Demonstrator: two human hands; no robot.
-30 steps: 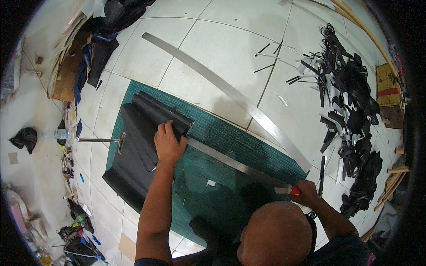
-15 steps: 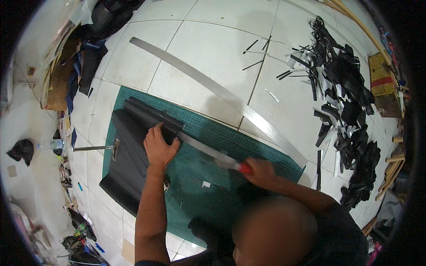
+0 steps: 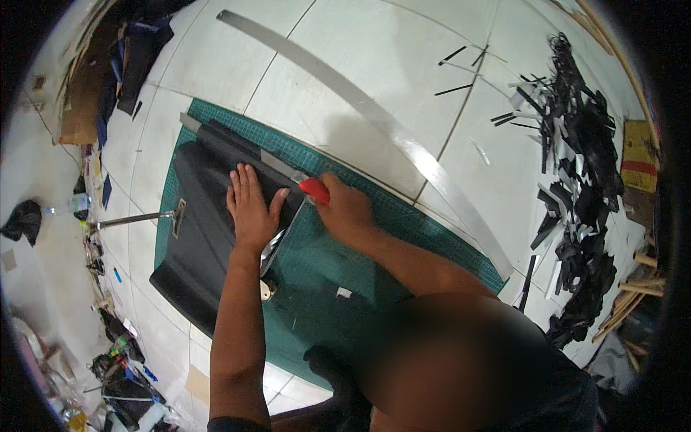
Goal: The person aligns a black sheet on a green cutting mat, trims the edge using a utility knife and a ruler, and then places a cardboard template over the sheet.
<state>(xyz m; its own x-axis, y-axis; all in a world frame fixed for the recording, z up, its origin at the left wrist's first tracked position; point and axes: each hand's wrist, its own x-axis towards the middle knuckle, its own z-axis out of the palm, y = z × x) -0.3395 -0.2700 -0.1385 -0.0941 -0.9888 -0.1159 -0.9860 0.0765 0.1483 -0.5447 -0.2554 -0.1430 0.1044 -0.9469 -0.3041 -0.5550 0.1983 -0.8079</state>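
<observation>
A folded black sheet (image 3: 205,209) that looks like fabric or leatherette lies on a green cutting mat (image 3: 317,324). My left hand (image 3: 252,212) presses flat on it, fingers stretched out. My right hand (image 3: 347,209) grips the red handle (image 3: 314,191) of a long-bladed knife. Its blade (image 3: 277,164) runs into the fold along the sheet's far edge, and a pale metallic tip (image 3: 189,122) sticks out at the fold's left end. Beside my left wrist is a shiny metal object (image 3: 271,248), partly hidden.
A long metal ruler (image 3: 360,90) lies beyond the mat on white tiles. Toward the left, a T-shaped metal tool (image 3: 137,219) rests partly on the sheet. Black and white scraps (image 3: 572,180) are heaped at the right. A small white scrap (image 3: 343,293) lies on the mat.
My right hand has moved left and away from me, pushing the blade into the fold. My left hand has flattened, its fingers now straighter on the sheet. The view has shifted slightly.
</observation>
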